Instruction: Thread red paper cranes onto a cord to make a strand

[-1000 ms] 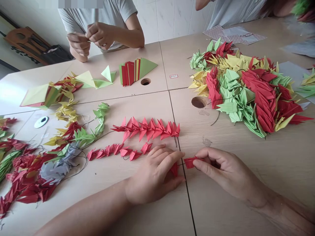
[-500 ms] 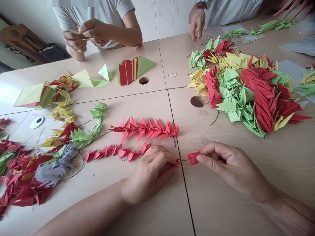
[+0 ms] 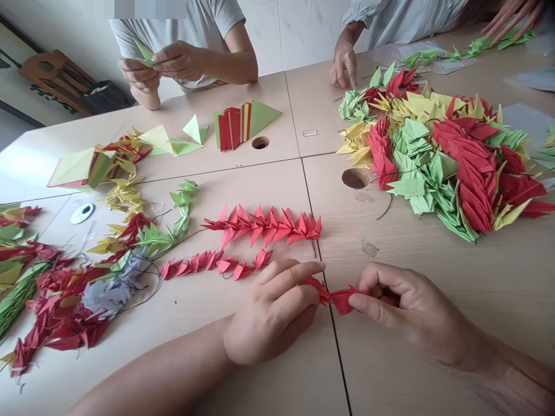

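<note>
My left hand [image 3: 271, 312] rests low on the wooden table [image 3: 269, 375], its fingers curled around a small red folded paper piece [image 3: 315, 286]. Just to its right, my right hand [image 3: 403, 306] pinches another red folded paper crane [image 3: 343, 300] between thumb and fingers; the two red pieces touch. Right above my left hand lie a short string of small red cranes [image 3: 217, 264] and a longer row of bigger red cranes [image 3: 264, 225].
A big heap of red, green and yellow cranes [image 3: 442, 156] fills the right. Tangled crane strings [image 3: 65, 289] lie at left. Two table holes [image 3: 354, 178] [image 3: 260, 143] are open. Stacked folded papers [image 3: 240, 122] sit at the back. Other people's hands [image 3: 173, 58] [image 3: 344, 66] work across the table.
My right hand has brought its red crane leftward against the piece in my left hand. The person at the back right has lowered a hand onto the heap's edge.
</note>
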